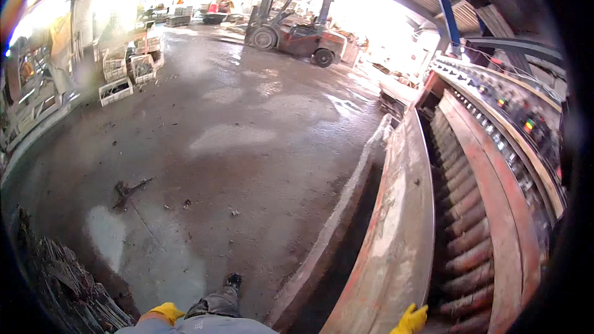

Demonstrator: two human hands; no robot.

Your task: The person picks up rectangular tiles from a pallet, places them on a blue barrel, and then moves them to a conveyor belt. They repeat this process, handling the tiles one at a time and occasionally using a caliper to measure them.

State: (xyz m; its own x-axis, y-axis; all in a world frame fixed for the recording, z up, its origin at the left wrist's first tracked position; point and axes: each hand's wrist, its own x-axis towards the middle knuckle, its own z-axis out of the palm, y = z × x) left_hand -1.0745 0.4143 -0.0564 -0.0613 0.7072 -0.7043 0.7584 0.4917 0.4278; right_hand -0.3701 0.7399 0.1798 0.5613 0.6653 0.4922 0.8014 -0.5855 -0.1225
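Note:
My left hand (166, 312), in a yellow glove, is low in the view beside my body, next to a stack of dark, rough strips. Its fingers are partly hidden, and nothing shows in it. My right hand (410, 320), also yellow-gloved, is at the lower edge by the worn reddish side rail (396, 210) of a roller conveyor. Its fingers look spread, with no object visible in them; whether it touches the rail I cannot tell. Dark ribbed rollers (464, 210) run along the conveyor's inside.
A forklift (300, 31) stands on the wet floor (247, 130) ahead. Crates (133, 71) are piled at the far left. Dark strips (68, 284) lie stacked at the lower left. Debris (127, 192) is on the floor. A blue post (447, 15) rises beyond the conveyor.

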